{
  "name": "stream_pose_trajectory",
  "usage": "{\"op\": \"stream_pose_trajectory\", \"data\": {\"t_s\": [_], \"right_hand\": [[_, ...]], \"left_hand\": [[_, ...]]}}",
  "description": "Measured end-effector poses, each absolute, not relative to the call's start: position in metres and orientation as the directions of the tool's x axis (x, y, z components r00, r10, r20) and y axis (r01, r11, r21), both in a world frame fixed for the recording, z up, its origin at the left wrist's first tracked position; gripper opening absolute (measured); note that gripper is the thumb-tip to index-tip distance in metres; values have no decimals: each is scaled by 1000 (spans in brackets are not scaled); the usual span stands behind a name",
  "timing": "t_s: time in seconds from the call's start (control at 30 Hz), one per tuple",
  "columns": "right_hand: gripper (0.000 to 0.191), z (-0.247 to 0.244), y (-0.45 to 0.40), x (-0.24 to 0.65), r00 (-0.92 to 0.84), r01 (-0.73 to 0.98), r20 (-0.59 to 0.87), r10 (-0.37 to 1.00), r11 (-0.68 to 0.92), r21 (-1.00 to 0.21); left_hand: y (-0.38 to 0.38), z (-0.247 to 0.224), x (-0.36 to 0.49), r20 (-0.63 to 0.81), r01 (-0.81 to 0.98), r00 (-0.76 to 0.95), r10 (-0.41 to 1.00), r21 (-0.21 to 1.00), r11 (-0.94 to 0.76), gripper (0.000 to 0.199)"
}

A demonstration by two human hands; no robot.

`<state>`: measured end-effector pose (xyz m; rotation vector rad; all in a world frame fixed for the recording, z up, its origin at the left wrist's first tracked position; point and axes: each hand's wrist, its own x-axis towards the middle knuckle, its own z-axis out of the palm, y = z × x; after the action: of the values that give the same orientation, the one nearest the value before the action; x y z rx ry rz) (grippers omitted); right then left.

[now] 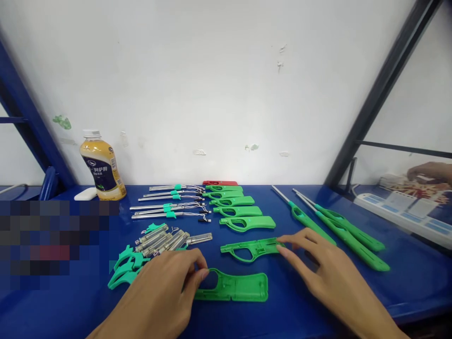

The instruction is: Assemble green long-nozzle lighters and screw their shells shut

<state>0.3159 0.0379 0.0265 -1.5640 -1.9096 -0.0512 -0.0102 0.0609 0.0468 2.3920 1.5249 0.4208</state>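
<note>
Pinching in the head view, the left hand point(165, 282) closes thumb and forefinger on the loop of the near green half-shell point(245, 288); the right hand point(318, 259), partly open, touches the wide end of the far green half-shell point(259, 246), a firm grip being impossible to tell; both shells lie hollow-up on the blue table point(296, 313), long axes left-to-right, wide ends rightward.

Yellow bottle point(106, 176) with a dark label and white cap on the blue table point(282, 322), small rounded white thing point(84, 194) right beside it. White wall point(212, 94) behind's kinda chipped. Blue post point(31, 101) on the left, dark post point(376, 94) on the right, plus some white panel thing point(391, 213) past it, no clue what.
</note>
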Motion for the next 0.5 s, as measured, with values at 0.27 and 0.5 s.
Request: {"op": "stream_pose_trajectory", "data": {"t_s": [0.27,0.5], "right_hand": [[30,18,51,306,-169,894,415,894,317,-317],[39,26,44,319,-67,872,507,860,297,-389]], "left_hand": [[74,63,-10,63,925,320,945,197,-326,33],[135,95,-44,77,965,259,963,-52,-256,32]]}}
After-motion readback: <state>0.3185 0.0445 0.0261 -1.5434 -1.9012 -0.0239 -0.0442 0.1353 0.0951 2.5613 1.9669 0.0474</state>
